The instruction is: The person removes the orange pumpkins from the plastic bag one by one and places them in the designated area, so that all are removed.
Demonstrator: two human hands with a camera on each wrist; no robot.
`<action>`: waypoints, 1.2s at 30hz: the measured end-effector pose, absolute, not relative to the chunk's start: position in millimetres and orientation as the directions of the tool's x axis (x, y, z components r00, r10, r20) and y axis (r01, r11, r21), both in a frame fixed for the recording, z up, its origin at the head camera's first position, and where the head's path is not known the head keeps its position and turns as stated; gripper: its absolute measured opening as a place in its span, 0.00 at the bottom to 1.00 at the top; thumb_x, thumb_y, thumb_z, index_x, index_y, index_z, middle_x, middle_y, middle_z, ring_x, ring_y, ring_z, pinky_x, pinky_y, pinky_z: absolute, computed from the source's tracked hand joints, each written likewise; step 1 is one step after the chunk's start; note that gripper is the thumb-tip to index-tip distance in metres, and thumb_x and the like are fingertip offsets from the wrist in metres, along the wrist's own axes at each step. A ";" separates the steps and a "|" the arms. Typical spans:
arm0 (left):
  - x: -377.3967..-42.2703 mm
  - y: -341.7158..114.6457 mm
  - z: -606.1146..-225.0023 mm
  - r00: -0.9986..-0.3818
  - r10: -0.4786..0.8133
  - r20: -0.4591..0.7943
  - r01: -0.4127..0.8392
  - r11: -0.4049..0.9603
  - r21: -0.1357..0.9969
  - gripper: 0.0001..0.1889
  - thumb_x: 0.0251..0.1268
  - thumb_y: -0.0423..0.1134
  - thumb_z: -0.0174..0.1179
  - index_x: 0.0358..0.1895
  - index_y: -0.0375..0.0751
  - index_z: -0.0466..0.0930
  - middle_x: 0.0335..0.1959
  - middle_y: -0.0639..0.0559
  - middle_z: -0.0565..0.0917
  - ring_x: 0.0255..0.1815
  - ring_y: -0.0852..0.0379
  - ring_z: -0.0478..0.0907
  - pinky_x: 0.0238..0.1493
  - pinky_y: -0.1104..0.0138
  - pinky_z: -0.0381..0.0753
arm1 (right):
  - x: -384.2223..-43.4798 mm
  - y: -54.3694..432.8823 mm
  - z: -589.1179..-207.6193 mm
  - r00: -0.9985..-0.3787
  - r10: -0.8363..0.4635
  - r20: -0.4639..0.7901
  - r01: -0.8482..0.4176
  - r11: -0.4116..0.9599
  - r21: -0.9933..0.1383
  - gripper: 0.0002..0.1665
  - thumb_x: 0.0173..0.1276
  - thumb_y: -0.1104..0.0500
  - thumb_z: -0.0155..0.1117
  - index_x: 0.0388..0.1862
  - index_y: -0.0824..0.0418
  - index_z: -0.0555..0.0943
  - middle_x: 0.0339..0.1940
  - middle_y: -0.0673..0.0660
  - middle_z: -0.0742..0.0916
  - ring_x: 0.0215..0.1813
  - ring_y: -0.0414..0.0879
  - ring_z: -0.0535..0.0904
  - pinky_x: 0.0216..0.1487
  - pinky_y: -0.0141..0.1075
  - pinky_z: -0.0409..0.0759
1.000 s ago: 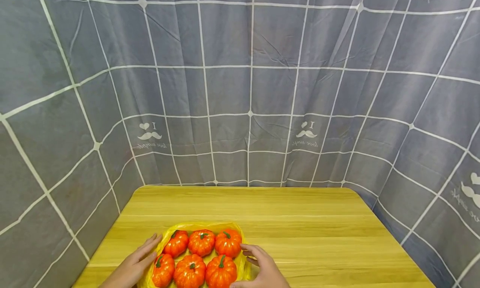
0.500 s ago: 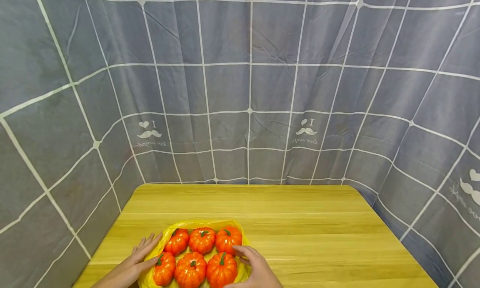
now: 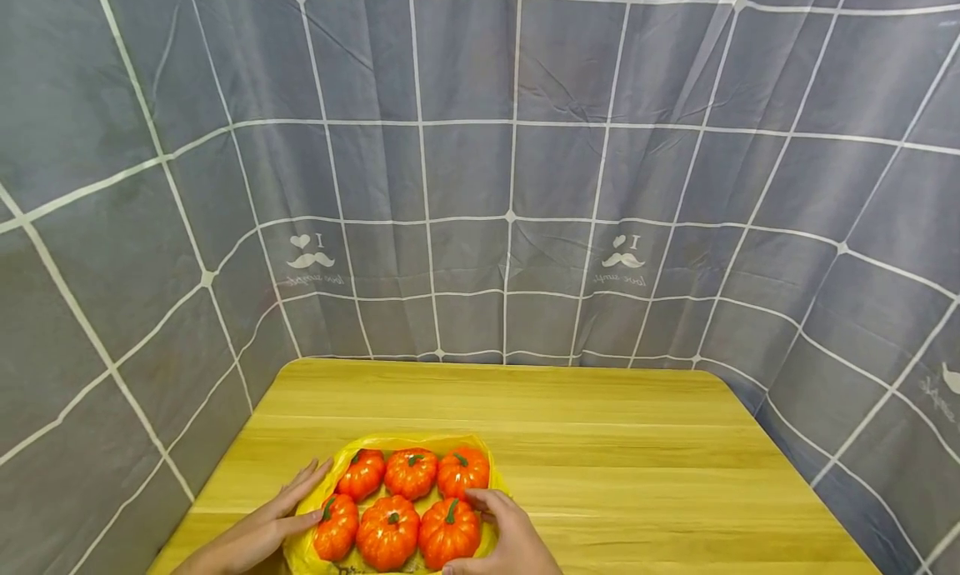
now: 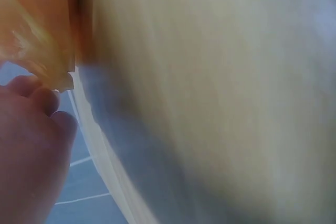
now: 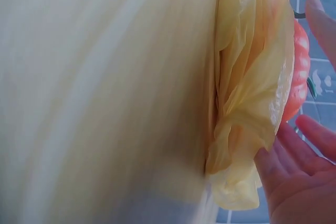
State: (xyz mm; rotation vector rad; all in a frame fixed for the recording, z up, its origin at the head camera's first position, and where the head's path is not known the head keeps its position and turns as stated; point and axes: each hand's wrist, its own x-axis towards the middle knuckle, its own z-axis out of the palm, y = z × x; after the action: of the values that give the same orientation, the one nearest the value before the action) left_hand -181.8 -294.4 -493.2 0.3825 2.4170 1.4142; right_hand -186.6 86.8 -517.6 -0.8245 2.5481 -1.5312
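Two rows of small glossy orange pumpkins with green stems, three in each, lie in a yellow plastic bag (image 3: 405, 443) spread around them at the table's front. My left hand (image 3: 258, 527) rests along the bag's left side, fingers extended and thumb touching the front-left pumpkin (image 3: 336, 527). At the right side, my right hand (image 3: 512, 537) has its loosely bent fingers over the bag's edge, beside the front-right pumpkin (image 3: 450, 534). Its thumb stands apart from the fingers in the right wrist view. The left wrist view shows left fingertips (image 4: 46, 99) against the bag's edge, with the thumb hidden.
The wooden table (image 3: 637, 450) extends to the right and behind the bag. A grey curtain (image 3: 465, 167) with white grid lines hangs behind the table and on both sides. Dark print (image 3: 354, 570) shows at the bag's near edge.
My right fingers have moved inward from the bag's right edge towards the front-right pumpkin. My left thumb has come onto the front-left pumpkin. The head view has shifted slightly; the pumpkins keep their arrangement.
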 end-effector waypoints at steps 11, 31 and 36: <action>-183.9 -298.3 -496.6 -0.911 0.383 -0.149 0.048 0.459 0.887 0.38 0.79 0.43 0.52 0.82 0.39 0.42 0.79 0.27 0.31 0.74 0.23 0.22 0.60 0.24 0.27 | -185.6 83.6 -519.0 -0.855 -0.460 0.238 -0.460 0.463 -0.758 0.51 0.46 0.41 0.86 0.64 0.66 0.78 0.58 0.54 0.80 0.58 0.44 0.77 0.60 0.42 0.78; -184.4 -300.6 -497.5 -0.911 0.401 -0.096 0.116 0.472 0.874 0.37 0.78 0.41 0.53 0.81 0.32 0.45 0.77 0.23 0.38 0.75 0.24 0.31 0.63 0.24 0.42 | -186.1 82.2 -515.6 -0.875 -0.430 0.224 -0.431 0.478 -0.766 0.44 0.51 0.38 0.82 0.60 0.62 0.81 0.55 0.49 0.80 0.56 0.43 0.76 0.58 0.41 0.78; -184.1 -300.4 -496.8 -0.910 0.401 -0.102 0.113 0.478 0.871 0.37 0.79 0.41 0.53 0.81 0.33 0.46 0.77 0.22 0.37 0.75 0.24 0.31 0.62 0.24 0.42 | -185.7 82.2 -515.5 -0.870 -0.423 0.253 -0.444 0.449 -0.776 0.43 0.51 0.39 0.83 0.60 0.62 0.81 0.55 0.49 0.79 0.56 0.42 0.77 0.58 0.39 0.79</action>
State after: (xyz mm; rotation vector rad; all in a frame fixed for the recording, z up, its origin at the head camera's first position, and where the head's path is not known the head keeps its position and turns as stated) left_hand -184.1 -300.4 -496.8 0.4365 2.4365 1.4027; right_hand -185.7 82.2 -515.5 -0.8055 2.6930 -1.4530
